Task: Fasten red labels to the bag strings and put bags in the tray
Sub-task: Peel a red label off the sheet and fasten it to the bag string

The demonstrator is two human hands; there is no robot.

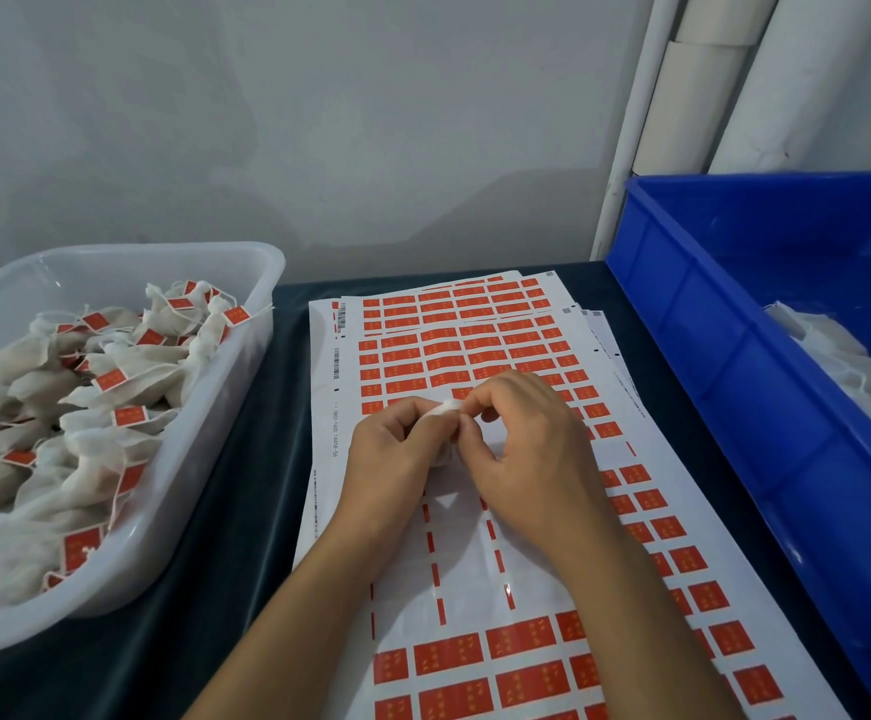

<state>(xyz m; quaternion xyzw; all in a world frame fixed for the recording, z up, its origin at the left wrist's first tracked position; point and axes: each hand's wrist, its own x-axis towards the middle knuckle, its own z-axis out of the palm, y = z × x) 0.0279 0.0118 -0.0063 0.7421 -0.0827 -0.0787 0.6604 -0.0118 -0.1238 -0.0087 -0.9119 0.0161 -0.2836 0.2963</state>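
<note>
My left hand grips a small white bag above the label sheets; only the bag's top shows between my fingers. My right hand meets it from the right, fingertips pinching at the bag's top, where the string is too small to make out. Sheets of red labels lie under both hands on the dark table, with a stretch of peeled backing near my wrists. The clear white tray on the left holds several white bags with red labels on their strings.
A blue crate stands at the right with unlabelled white bags inside. White pipes rise behind it against the grey wall. A strip of dark table separates the tray from the sheets.
</note>
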